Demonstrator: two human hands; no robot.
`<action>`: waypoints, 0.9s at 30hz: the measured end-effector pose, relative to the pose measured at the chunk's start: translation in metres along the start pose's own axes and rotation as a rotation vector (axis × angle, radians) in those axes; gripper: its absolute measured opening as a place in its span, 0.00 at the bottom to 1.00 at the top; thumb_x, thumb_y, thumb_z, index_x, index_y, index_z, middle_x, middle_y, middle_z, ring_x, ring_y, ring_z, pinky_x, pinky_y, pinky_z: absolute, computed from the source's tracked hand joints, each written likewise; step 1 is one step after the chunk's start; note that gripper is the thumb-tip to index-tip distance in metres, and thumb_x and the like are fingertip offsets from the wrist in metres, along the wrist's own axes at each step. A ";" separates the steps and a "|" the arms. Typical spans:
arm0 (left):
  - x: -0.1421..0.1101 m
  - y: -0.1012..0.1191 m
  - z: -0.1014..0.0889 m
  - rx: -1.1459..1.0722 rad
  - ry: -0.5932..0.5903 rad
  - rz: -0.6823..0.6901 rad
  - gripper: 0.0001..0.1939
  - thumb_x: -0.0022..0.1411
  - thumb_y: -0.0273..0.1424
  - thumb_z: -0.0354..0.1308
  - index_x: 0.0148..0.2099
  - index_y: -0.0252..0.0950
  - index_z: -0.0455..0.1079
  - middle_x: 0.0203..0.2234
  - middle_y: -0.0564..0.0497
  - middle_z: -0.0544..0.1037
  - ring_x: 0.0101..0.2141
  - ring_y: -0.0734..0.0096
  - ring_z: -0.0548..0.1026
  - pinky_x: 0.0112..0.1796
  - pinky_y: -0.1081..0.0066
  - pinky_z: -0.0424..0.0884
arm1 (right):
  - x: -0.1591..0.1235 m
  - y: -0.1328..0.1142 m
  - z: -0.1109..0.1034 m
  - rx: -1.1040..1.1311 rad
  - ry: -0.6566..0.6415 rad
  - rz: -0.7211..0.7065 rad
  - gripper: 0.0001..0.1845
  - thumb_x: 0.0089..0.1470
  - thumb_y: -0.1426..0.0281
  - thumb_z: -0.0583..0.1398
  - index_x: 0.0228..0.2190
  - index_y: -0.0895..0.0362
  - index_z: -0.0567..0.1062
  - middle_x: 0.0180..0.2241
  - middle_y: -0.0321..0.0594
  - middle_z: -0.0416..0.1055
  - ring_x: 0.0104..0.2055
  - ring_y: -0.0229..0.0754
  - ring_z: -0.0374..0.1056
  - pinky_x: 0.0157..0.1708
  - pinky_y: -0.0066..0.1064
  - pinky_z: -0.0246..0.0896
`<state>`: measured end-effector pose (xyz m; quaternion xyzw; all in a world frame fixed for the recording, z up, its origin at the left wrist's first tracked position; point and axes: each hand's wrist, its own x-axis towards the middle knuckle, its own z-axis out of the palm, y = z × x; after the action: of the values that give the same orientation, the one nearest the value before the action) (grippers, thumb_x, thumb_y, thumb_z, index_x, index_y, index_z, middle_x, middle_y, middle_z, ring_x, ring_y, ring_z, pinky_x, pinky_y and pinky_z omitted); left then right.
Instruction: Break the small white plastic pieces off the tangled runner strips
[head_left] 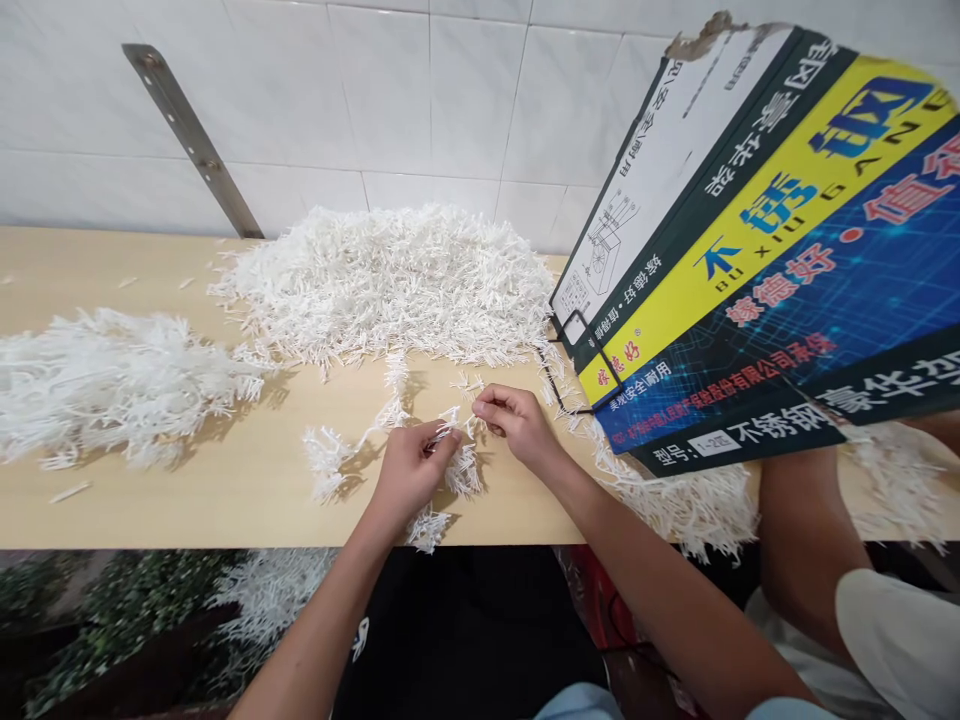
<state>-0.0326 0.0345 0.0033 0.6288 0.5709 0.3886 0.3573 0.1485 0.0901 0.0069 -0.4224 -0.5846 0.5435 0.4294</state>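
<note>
My left hand (pixel 417 462) is closed, thumb and forefinger pinching a white plastic sprig (pixel 463 468) with thin forked tips. Just to its right, my right hand (pixel 516 422) is closed in a pinch beside the sprig's top; whatever its fingertips hold is too small to make out. A chain of joined white sprigs (pixel 330 460) lies on the board left of my left hand, and another tuft (pixel 429 528) pokes out below it at the board's edge. Behind both hands rises a large heap of loose white sprigs (pixel 390 285).
A second white pile (pixel 112 385) lies left on the wooden board (pixel 247 500). At right a printed cardboard box (pixel 750 270) leans over the board, partly hiding a co-worker's arm (pixel 806 540) and more sprigs (pixel 682 505). A metal bracket (pixel 191 140) is fixed to the tiled wall.
</note>
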 end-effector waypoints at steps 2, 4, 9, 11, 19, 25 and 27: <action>0.000 0.000 -0.001 0.009 0.000 0.016 0.22 0.66 0.39 0.55 0.23 0.37 0.53 0.17 0.58 0.54 0.22 0.75 0.56 0.27 0.70 0.50 | 0.000 0.001 -0.001 -0.003 0.012 -0.002 0.15 0.52 0.59 0.67 0.24 0.57 0.73 0.19 0.30 0.58 0.22 0.35 0.52 0.23 0.30 0.44; -0.001 0.000 -0.001 -0.005 0.006 0.012 0.22 0.66 0.39 0.55 0.23 0.37 0.52 0.17 0.58 0.53 0.22 0.75 0.56 0.27 0.70 0.50 | 0.001 0.002 -0.003 -0.018 -0.033 0.010 0.16 0.53 0.58 0.66 0.23 0.57 0.73 0.18 0.30 0.58 0.22 0.34 0.52 0.23 0.30 0.44; -0.005 0.001 -0.002 -0.066 0.040 -0.063 0.23 0.65 0.41 0.55 0.24 0.38 0.51 0.18 0.58 0.52 0.23 0.75 0.54 0.26 0.70 0.50 | 0.006 -0.003 -0.015 -0.079 -0.342 0.048 0.19 0.56 0.56 0.65 0.23 0.57 0.73 0.18 0.29 0.57 0.21 0.34 0.50 0.22 0.29 0.42; -0.005 0.001 -0.002 -0.047 0.028 -0.058 0.23 0.65 0.42 0.55 0.24 0.38 0.52 0.18 0.58 0.53 0.23 0.75 0.55 0.27 0.71 0.50 | 0.006 -0.005 -0.018 -0.061 -0.392 0.049 0.19 0.54 0.56 0.67 0.24 0.57 0.73 0.18 0.29 0.58 0.21 0.33 0.50 0.22 0.29 0.41; -0.003 0.002 0.000 0.000 -0.032 -0.006 0.22 0.65 0.39 0.54 0.23 0.37 0.52 0.17 0.58 0.54 0.22 0.75 0.55 0.27 0.70 0.50 | 0.006 -0.001 -0.022 0.117 -0.327 0.081 0.17 0.49 0.62 0.67 0.19 0.57 0.71 0.18 0.30 0.55 0.22 0.34 0.46 0.24 0.31 0.36; -0.001 0.003 0.002 0.025 -0.042 0.002 0.21 0.65 0.39 0.54 0.23 0.37 0.54 0.17 0.58 0.55 0.22 0.75 0.57 0.27 0.70 0.50 | 0.005 0.005 -0.018 0.188 -0.252 0.068 0.13 0.47 0.64 0.66 0.19 0.57 0.71 0.19 0.31 0.54 0.24 0.36 0.47 0.26 0.32 0.38; -0.002 0.002 0.001 0.027 -0.038 -0.007 0.21 0.65 0.39 0.54 0.23 0.37 0.53 0.16 0.58 0.55 0.22 0.75 0.56 0.27 0.70 0.50 | 0.007 0.006 -0.021 0.217 -0.205 0.038 0.16 0.48 0.64 0.65 0.18 0.55 0.67 0.18 0.31 0.53 0.23 0.36 0.46 0.25 0.32 0.39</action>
<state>-0.0311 0.0324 0.0046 0.6387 0.5715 0.3675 0.3611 0.1669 0.1025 0.0025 -0.3268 -0.5552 0.6518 0.4001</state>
